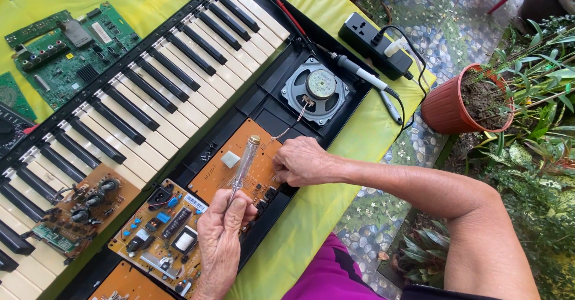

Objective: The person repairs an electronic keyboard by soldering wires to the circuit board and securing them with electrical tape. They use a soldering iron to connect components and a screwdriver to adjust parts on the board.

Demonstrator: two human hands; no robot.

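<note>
Left hand (pixel 220 231) gripping clear screwdriver (pixel 244 163)

I see the surface (pixel 335 174) covered by a yellow-green cloth. An opened electronic keyboard (pixel 150 90) lies diagonally across it. A green circuit board (pixel 66 51) lies at the upper left beside the keyboard. A black power strip (pixel 374 45) sits at the far right edge, with a soldering iron (pixel 362 72) just beside it.

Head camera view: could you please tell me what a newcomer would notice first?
An opened keyboard lies diagonally across the yellow-green cloth, its round speaker exposed. The left hand holds a clear-handled screwdriver over orange circuit boards; the right hand rests beside it.
</note>
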